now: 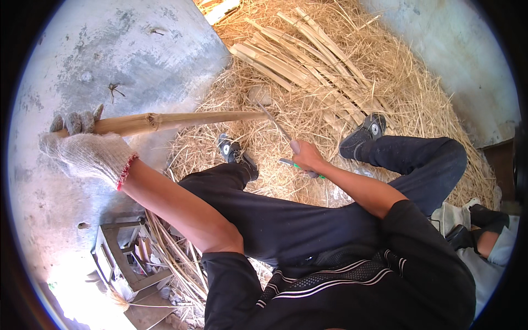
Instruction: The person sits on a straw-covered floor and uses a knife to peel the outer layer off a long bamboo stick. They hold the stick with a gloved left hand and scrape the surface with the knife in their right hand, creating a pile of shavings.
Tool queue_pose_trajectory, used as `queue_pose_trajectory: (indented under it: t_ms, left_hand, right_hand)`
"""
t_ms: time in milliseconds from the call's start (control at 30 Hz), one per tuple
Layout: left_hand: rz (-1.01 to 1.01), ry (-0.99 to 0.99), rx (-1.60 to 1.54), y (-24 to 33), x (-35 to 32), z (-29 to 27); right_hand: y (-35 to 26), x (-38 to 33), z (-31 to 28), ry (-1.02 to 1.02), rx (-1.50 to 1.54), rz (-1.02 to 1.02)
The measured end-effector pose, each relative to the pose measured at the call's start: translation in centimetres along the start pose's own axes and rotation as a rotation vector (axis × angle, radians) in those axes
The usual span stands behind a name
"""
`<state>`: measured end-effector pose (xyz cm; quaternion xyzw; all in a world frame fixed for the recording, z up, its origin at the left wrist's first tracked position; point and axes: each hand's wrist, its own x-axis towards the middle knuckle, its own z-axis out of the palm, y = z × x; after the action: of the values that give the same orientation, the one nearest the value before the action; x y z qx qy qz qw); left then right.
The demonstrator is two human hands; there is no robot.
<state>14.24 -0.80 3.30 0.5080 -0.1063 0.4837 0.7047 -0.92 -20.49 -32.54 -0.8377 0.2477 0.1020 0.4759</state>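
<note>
My left hand (91, 154), in a knitted work glove with a red-edged cuff, is closed around the thick end of a split bamboo piece (187, 119). The piece runs level to the right, with a node partway and a narrowing far end. In my bare right hand (309, 157) is a knife (281, 130), its thin blade pointing up and left. Green and grey handle parts show beside my fingers. The blade's far part meets or overlaps the bamboo's thin end; I cannot tell whether they touch.
Split bamboo strips (308, 60) lie in a heap on straw-like shavings (407, 77) ahead. A pale, stained wall (148, 55) stands left. At lower left are a wooden frame (113, 236) and long thin strips (176, 258). Part of another person (487, 242) shows at right.
</note>
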Motion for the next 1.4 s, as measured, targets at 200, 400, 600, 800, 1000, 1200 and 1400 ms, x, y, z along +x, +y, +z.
queue_pose_trajectory:
  t_ms: [200,400,600,800,1000,1200,1400]
  left_hand:
    - [-0.109,-0.061,-0.059,0.7,-0.4,0.5]
    - [-0.225,-0.224,-0.192,0.9,0.3,-0.8]
    - [-0.244,-0.222,-0.196,1.2,0.5,-1.3]
    - [-0.241,-0.264,-0.194,1.4,-0.1,-1.2]
    - [-0.376,-0.345,-0.313,2.5,-0.1,-1.8]
    - [-0.441,-0.670,-0.512,2.5,1.4,-3.8]
    - [-0.411,-0.403,-0.405,3.7,-0.4,-2.2]
  right_hand:
    - [1.2,1.1,1.8,0.029,0.229,0.085]
    - [7.0,3.7,-1.2,-0.040,-0.052,0.320]
    - [11.3,5.1,-2.3,-0.117,-0.740,0.195]
    - [13.9,6.6,3.0,-0.407,-0.857,-0.189]
    - [14.5,4.3,6.9,-0.381,-0.824,-0.126]
    - [13.0,5.4,4.2,-0.553,-0.765,-0.214]
    - [2.9,5.6,-4.8,-0.669,-0.690,0.189]
